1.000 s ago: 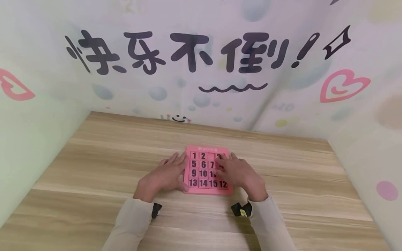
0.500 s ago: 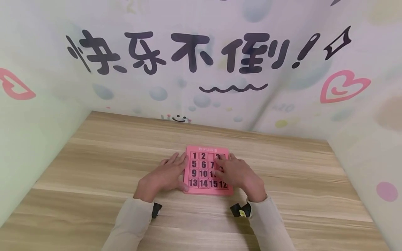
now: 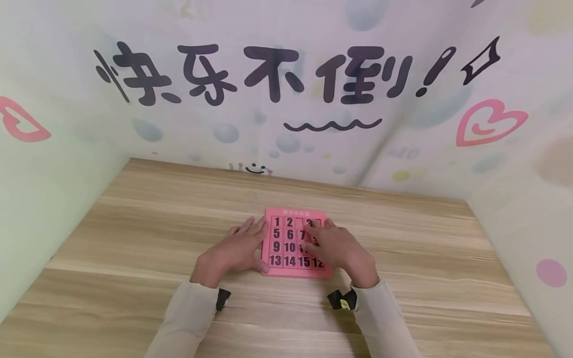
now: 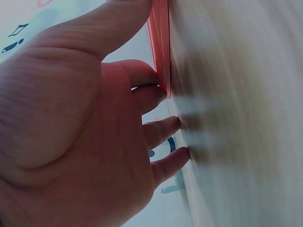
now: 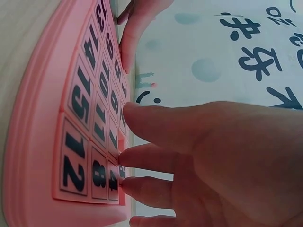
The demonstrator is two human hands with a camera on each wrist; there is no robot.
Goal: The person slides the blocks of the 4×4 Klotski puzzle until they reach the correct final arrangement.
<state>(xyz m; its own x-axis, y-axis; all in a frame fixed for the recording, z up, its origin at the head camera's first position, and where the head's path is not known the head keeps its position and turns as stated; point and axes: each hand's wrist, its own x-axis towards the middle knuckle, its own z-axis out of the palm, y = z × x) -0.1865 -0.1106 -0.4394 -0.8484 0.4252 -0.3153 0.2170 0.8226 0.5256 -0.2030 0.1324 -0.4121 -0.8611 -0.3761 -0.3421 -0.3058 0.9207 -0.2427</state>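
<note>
A pink sliding number puzzle (image 3: 297, 272) lies flat on the table. My left hand (image 3: 235, 251) rests along its left edge, thumb at the near corner and fingertips farther up; in the left wrist view its two outer fingers reach down to the tabletop. My right hand (image 3: 340, 246) lies over the right side with fairly straight fingers. Two of its fingertips touch the far-row tiles around the 3 tile (image 3: 309, 223), and its thumb (image 5: 137, 116) extends over the tiles. A gap (image 3: 299, 223) shows between the 2 tile (image 3: 289, 222) and the 3. The right hand hides the 4 and 8 in the head view.
The puzzle sits on a wood-grain table (image 3: 156, 223). A white printed wall (image 3: 224, 149) with large black characters stands at the back, and side walls close in the left and right. Black straps (image 3: 222, 300) are on both wrists.
The 3 tile has slid slightly left, narrowing the gap beside the 2. My right fingers have shifted left along with it. The left hand and the puzzle frame have stayed put.
</note>
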